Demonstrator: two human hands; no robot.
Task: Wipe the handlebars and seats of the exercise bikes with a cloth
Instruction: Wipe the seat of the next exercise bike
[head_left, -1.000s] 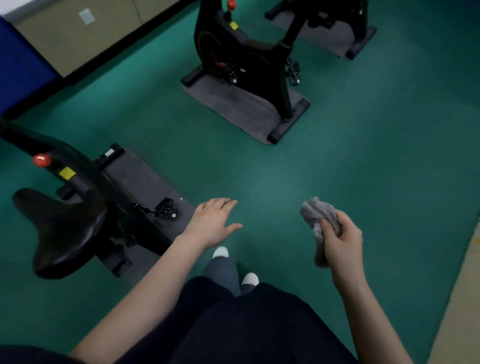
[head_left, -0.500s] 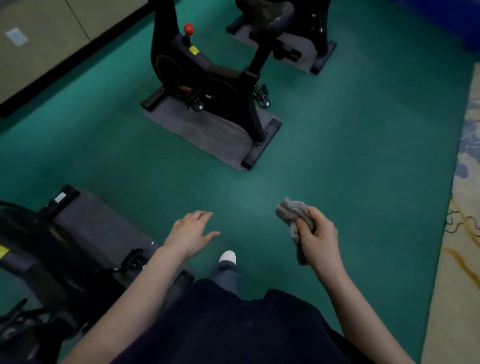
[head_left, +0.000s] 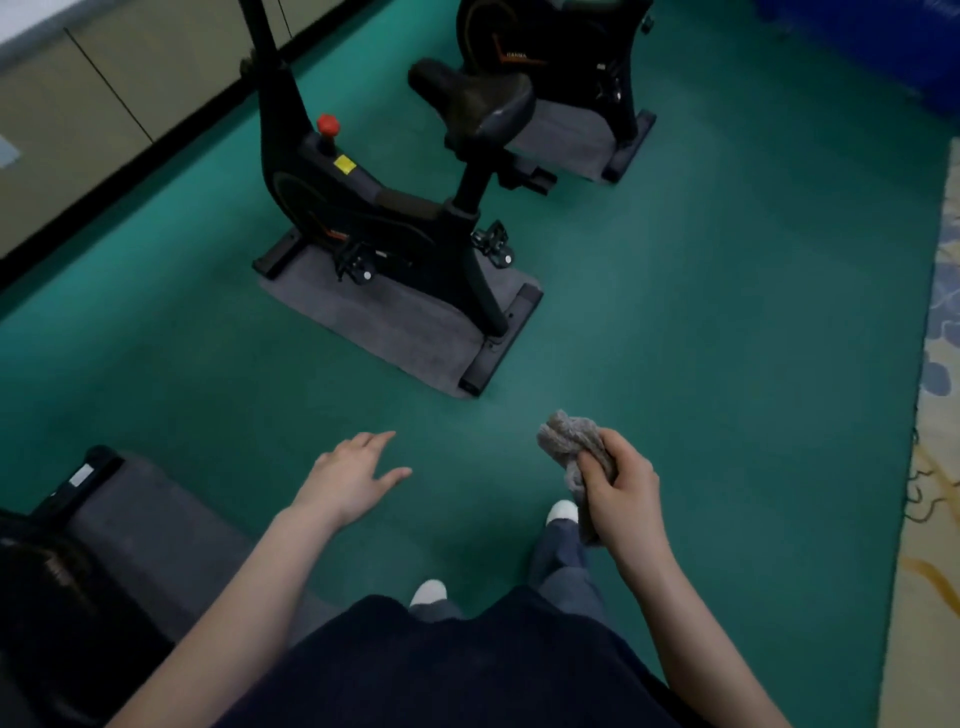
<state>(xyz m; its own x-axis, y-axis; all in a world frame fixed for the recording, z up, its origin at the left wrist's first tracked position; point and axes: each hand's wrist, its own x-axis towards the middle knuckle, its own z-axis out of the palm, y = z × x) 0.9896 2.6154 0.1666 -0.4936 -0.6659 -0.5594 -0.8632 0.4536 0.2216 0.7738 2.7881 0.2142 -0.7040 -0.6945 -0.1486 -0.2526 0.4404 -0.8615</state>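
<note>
Cloth (head_left: 567, 437) bunched in right hand (head_left: 623, 496), gripped in a curled fist, ready for wiping. Left hand (head_left: 347, 480) empty, spread loose, likely for balance mid-stride. Seat (head_left: 483, 98) of next bike (head_left: 363, 213) ahead across green floor (head_left: 727, 312), well apart from both hands, untouched.

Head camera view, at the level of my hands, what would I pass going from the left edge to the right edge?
grey mat under the near bike → left hand, fingers spread, holding nothing → grey cloth → right hand gripping it → green floor → patterned rug
</note>
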